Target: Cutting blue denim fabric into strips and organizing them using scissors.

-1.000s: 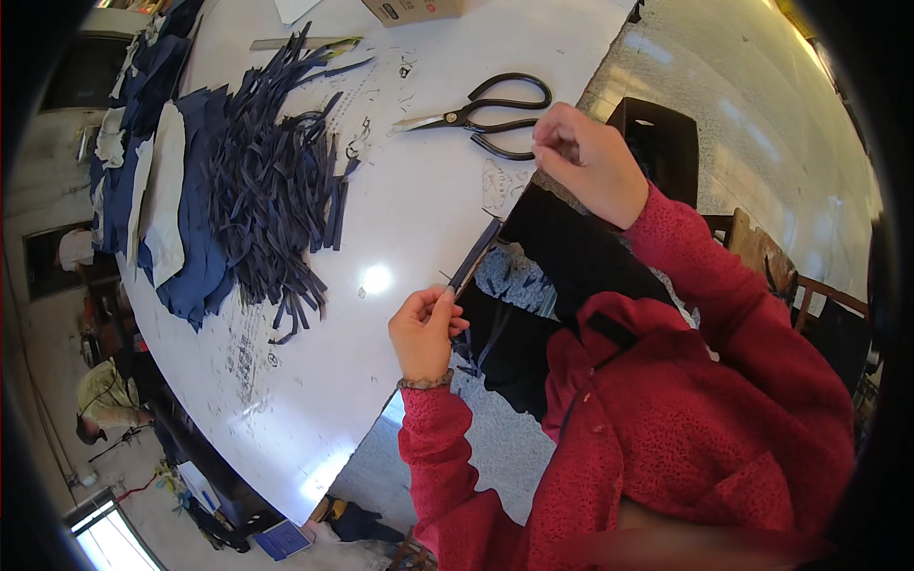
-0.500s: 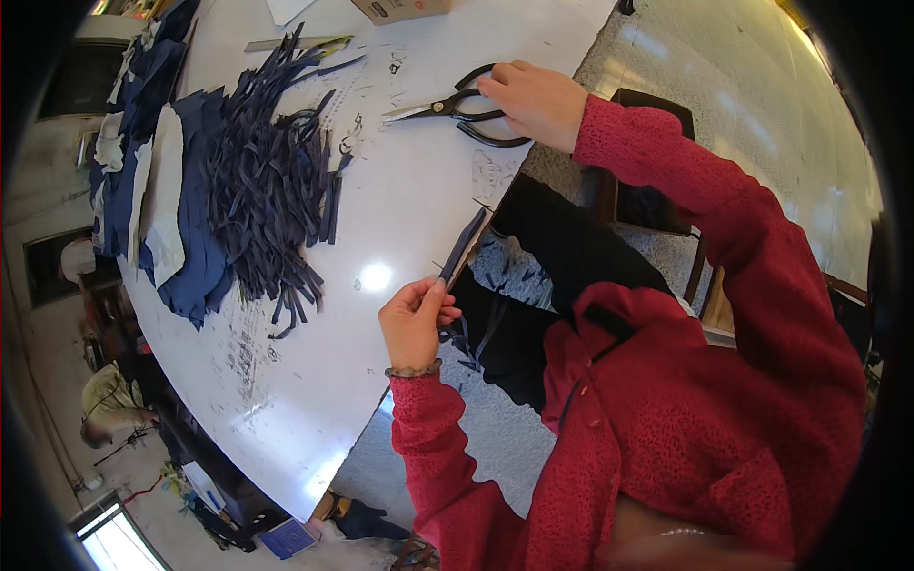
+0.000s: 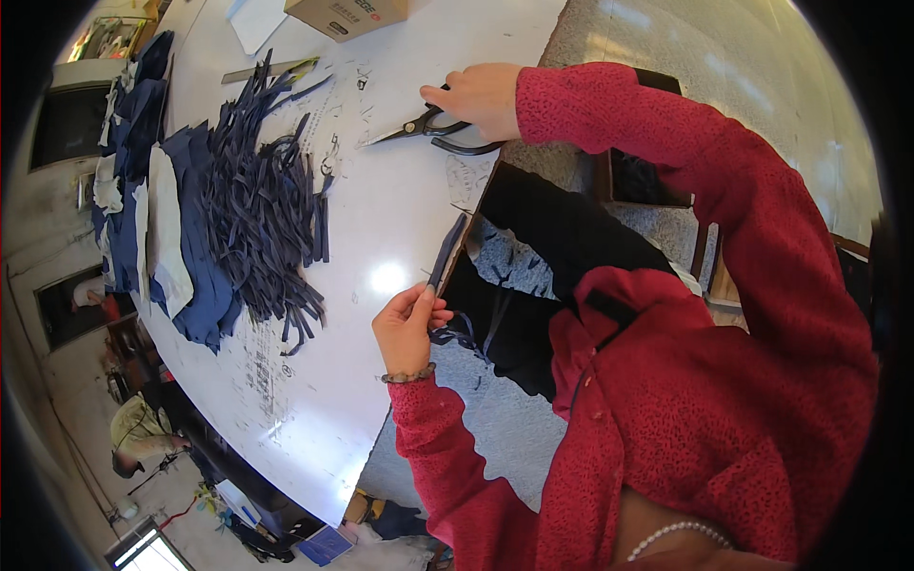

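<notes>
My right hand (image 3: 471, 100) is closed on the upper handle of black-handled scissors (image 3: 414, 128), which lie on the white table (image 3: 347, 400) with their blades toward the left. My left hand (image 3: 409, 328) pinches a narrow dark navy strip (image 3: 447, 247) that lies along the table's near edge; loose strips dangle below that hand over my black-clad legs (image 3: 533, 219). To the left of both hands lies a tangled heap of dark strips (image 3: 257, 209), beside layered navy fabric pieces (image 3: 200, 257) and an off-white piece (image 3: 167, 247).
At the far end are a cardboard box (image 3: 347, 14), white sheets (image 3: 257, 19) and a ruler (image 3: 248, 71). A dark seat (image 3: 638, 176) stands at the right beyond my arm. At the lower left, a co-worker (image 3: 143, 433) bends over a dark workbench.
My right hand has moved up and left onto the scissors and closed on their handle. My left hand has shifted slightly left, still holding the strip.
</notes>
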